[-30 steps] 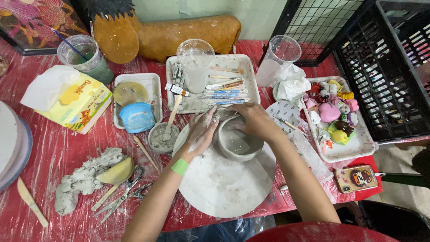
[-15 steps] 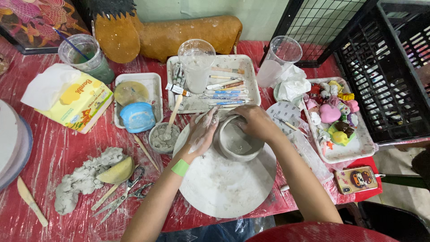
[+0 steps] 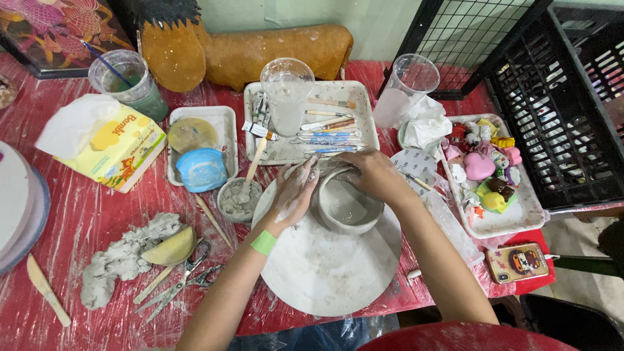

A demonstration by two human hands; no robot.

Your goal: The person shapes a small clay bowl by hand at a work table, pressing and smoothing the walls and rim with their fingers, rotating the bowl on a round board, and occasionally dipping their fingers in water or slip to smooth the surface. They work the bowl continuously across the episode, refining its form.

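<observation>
Little has shifted since the earlier frame: left hand (image 3: 296, 192) and right hand (image 3: 370, 175) stay cupped, fingers spread, against the far rim of the clay bowl (image 3: 348, 207). It sits on the round board (image 3: 331, 266). Wet clay looks soft and easily dented, best held low by the walls.

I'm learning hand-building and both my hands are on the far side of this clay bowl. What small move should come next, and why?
Probably turn the round board a little. The left hand and right hand both press the far rim of the clay bowl, while the near wall sits untouched, so turning would bring that side under the fingers.
</observation>
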